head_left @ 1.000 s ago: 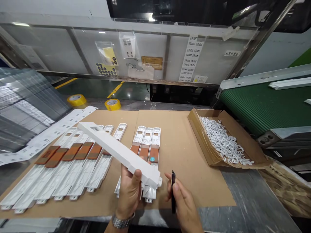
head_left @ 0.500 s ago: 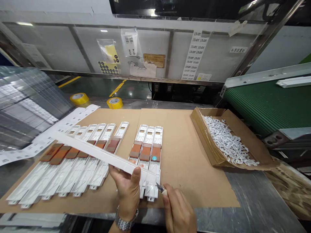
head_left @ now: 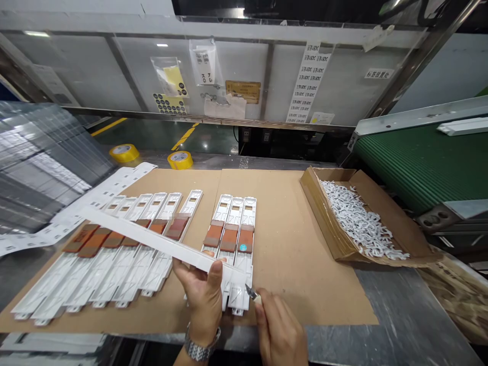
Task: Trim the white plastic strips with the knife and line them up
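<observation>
Green floor [head_left: 156,134] with yellow stripes [head_left: 185,136]

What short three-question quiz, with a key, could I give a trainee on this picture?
1. Multiple choice: how is the long white strip held? A) by the left hand only; B) by the right only; C) by neither.
2. True or false: the right hand holds a bladed tool.
3. Fill in: seen in the picture, the cardboard box lies to the ____ of the green belt.

Key: 1. A, the left hand; 2. true; 3. left.
</observation>
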{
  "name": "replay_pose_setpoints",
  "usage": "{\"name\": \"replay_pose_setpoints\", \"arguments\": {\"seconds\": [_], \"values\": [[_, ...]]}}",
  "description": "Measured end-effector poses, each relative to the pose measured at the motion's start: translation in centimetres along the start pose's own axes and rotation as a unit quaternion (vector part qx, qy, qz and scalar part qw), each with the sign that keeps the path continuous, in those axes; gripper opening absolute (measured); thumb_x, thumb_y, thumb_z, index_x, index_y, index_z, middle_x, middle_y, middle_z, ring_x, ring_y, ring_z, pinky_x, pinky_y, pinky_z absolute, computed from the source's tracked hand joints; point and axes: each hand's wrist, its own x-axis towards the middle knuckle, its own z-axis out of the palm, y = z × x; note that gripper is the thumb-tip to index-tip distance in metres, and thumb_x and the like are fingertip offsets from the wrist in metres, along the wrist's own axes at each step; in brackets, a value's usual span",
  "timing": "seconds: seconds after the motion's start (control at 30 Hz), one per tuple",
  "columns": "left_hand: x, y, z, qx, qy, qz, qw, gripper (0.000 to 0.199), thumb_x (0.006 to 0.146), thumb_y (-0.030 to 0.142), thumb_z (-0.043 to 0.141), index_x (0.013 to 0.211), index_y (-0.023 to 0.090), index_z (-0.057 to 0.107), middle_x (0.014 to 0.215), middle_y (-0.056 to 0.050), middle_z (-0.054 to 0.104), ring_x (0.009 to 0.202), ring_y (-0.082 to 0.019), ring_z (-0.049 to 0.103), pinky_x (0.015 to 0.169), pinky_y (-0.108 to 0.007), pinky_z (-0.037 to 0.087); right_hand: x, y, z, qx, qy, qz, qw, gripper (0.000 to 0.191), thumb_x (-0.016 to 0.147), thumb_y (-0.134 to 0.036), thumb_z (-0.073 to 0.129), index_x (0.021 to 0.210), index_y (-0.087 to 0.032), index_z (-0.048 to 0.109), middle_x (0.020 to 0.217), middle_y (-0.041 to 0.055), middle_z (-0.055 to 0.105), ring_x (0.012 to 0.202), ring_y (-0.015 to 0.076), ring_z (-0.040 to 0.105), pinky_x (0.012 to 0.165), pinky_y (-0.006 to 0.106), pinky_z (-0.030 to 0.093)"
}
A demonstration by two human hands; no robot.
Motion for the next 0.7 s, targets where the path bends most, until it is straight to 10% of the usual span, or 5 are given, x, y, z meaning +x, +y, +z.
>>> {"name": "replay_pose_setpoints", "arguments": {"seconds": [0.7], "values": [[0.3, -0.6, -0.1, -0.025, 0.036, -0.007, 0.999, 0.052, 0.071, 0.034, 0.069, 0.113, 0.022, 0.042, 0.084, 0.0, 0.055, 0.071, -0.013, 0.055, 0.065, -0.025, 0.049, 0.1, 0.6, -0.8, -0.01, 0.02, -0.005, 1.0, 0.03, 0.096, -0.029, 0.035, 0.109, -0.015, 0.058, 0.077, 0.007, 0.063, 0.066, 0.017, 0.058, 0.06, 0.025, 0.04]]}}
